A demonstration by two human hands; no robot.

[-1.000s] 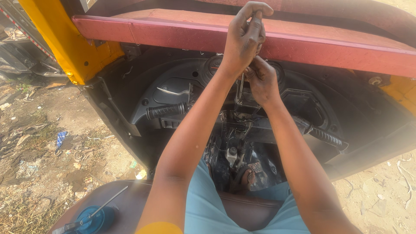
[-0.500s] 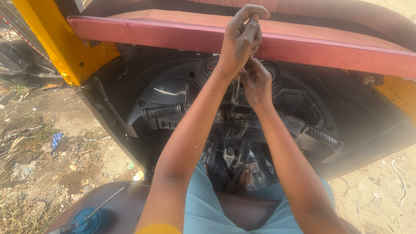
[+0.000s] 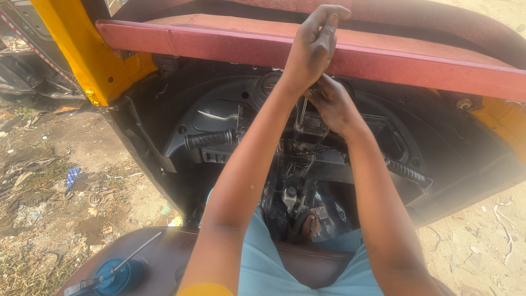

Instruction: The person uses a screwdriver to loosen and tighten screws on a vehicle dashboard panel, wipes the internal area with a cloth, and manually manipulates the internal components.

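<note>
The left hand [image 3: 313, 46] stays clenched above the handlebar [image 3: 211, 139] centre; the right hand [image 3: 333, 105] has crept closer beneath it, fingers closed on a thin metal rod [image 3: 301, 112] hanging just below both grips.

The dashboard ledge [image 3: 427, 60] is covered in dull red, slightly grainy material, dusty and matt, with a smoother edge strip catching light. The pillar [image 3: 90, 60] is painted yellow metal, fairly glossy, chipped near its lower end. The handlebar grip [image 3: 211, 139] is ribbed black rubber, matt. The cowl [image 3: 219, 112] behind it is dark moulded plastic with a dusty sheen. The wire loop [image 3: 301, 115] under the right hand [image 3: 331, 107] looks like bare, shiny metal. The seat [image 3: 164, 257] is smooth brown vinyl. The lid [image 3: 118, 274] on it is glossy blue plastic. The ground [image 3: 49, 181] is rough, dry dirt.
</note>
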